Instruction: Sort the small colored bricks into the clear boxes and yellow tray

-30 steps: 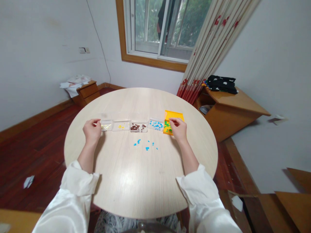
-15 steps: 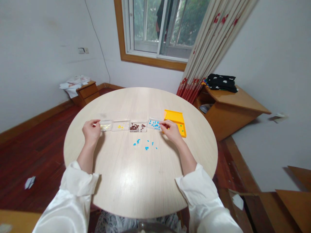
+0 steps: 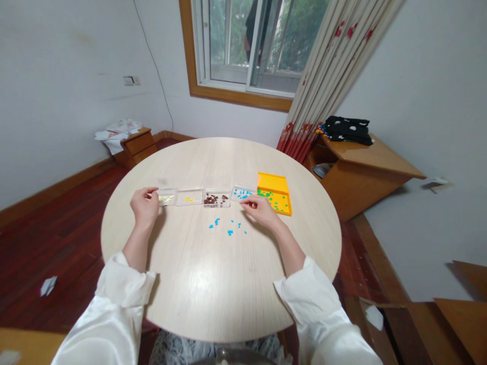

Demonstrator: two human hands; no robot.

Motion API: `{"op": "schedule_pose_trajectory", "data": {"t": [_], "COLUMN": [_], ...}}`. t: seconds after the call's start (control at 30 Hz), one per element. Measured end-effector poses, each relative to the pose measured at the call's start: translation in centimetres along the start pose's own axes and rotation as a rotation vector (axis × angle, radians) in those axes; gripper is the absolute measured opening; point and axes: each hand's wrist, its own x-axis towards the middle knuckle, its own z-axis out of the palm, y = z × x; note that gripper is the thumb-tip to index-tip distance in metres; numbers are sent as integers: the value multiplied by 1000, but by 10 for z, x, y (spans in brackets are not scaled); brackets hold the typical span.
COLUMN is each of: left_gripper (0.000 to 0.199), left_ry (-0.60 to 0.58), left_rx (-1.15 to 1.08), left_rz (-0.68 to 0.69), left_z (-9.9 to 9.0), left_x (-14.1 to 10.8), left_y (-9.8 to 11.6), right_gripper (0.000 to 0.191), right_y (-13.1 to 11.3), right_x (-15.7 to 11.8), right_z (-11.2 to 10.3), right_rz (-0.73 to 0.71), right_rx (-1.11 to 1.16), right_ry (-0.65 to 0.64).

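My left hand (image 3: 145, 205) rests at the left end of a row of clear boxes, its fingers closed by the box of pale yellow pieces (image 3: 166, 197); what they hold, if anything, is too small to name. My right hand (image 3: 261, 210) hovers just in front of the clear box of blue pieces (image 3: 243, 193), fingertips pinched, with nothing I can make out in them. Between the hands stand a box with a few yellow pieces (image 3: 189, 197) and one of dark brown pieces (image 3: 215, 199). Several loose blue bricks (image 3: 230, 232) lie on the table nearer me.
An open orange box (image 3: 272, 181) with green pieces stands right of the row, partly behind my right hand. The round wooden table (image 3: 205, 284) carries everything. Beyond it are a window, a curtain (image 3: 308, 91) and a tilted wooden cabinet (image 3: 373, 172).
My right hand has moved left and slightly toward me, from over the right edge of the blue box to in front of it. More green pieces show. The left hand stays put.
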Motion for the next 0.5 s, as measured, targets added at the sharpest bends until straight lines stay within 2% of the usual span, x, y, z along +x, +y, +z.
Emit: {"op": "schedule_pose_trajectory", "data": {"t": [0.2, 0.37, 0.5], "left_gripper": [20, 18, 17], "left_ry": [0, -77, -205], "left_rx": [-44, -116, -170], "left_rz": [130, 283, 388], "left_z": [8, 18, 22], "left_x": [-13, -28, -38], "left_y": [11, 18, 23], "right_gripper": [8, 5, 9], "right_y": [-8, -9, -7], "right_x": [-7, -9, -8], "right_z": [17, 22, 24], "right_rz": [-75, -96, -98], "right_rx": [-164, -178, -168], "right_ry": [-248, -302, -330]}}
